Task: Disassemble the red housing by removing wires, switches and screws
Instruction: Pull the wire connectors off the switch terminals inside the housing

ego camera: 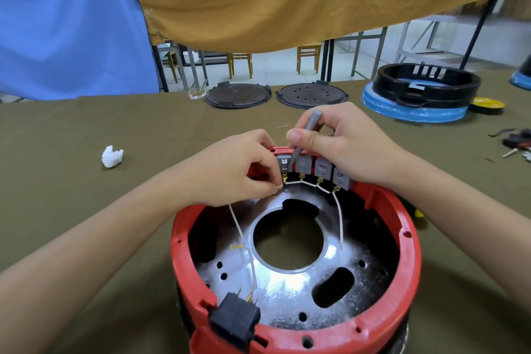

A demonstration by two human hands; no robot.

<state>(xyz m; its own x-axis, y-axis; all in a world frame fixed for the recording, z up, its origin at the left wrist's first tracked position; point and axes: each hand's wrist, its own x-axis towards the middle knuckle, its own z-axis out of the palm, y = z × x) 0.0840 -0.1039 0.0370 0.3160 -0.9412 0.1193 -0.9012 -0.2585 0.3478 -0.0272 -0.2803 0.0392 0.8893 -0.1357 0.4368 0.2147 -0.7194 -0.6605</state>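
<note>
The round red housing [408, 241] lies open side up on the cloth in front of me, with a shiny metal plate inside. Along its far rim sits a row of grey switches [323, 167], linked by a white wire [293, 181] with brass terminals. My left hand [235, 169] pinches the wire at the leftmost switch's terminal. My right hand [342, 138] grips a thin grey tool [304, 138], its tip down between the first two switches. A black socket block [235, 320] sits on the near rim, with loose white wires running to it.
A crumpled white tissue [112, 156] lies at the left. At the back of the olive cloth are two dark round lids [238, 95], a black ring on a blue base [416, 100] and a yellow disc [487, 105]. Small parts [514, 144] lie at the right edge.
</note>
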